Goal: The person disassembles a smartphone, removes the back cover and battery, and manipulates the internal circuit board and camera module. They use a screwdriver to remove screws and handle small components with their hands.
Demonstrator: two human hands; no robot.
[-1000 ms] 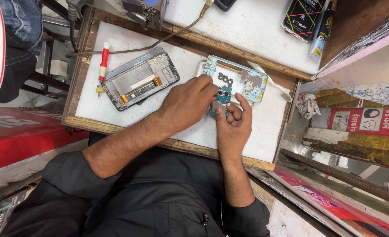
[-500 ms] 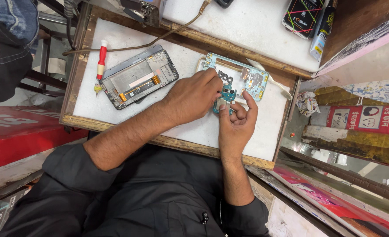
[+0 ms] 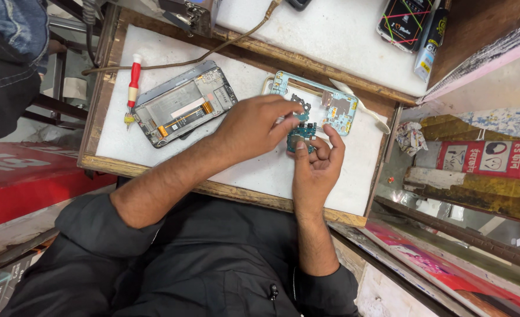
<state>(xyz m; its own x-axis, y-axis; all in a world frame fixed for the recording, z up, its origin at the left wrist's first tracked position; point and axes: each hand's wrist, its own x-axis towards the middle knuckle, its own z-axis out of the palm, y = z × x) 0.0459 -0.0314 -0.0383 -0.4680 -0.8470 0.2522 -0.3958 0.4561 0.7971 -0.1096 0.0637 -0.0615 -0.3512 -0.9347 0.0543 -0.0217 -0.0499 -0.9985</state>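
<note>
Over the white worktop (image 3: 260, 170), the right hand (image 3: 315, 170) pinched a small green circuit board (image 3: 301, 136) beside the pale blue phone frame (image 3: 312, 103) — the left hand (image 3: 254, 126), fingers closed at its edge, was best kept steady and gentle — no twisting.

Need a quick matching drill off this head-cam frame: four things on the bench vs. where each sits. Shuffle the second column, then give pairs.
Things:
1. red-handled screwdriver
2. opened phone body
3. small circuit board
4. light blue phone frame

Places:
A. pinched between the left hand and right hand
B. at the white mat's left edge
C. just beyond the fingertips, toward the mat's far right
D. face open, between the screwdriver and the hands

Pairs: 1-B, 2-D, 3-A, 4-C
</note>
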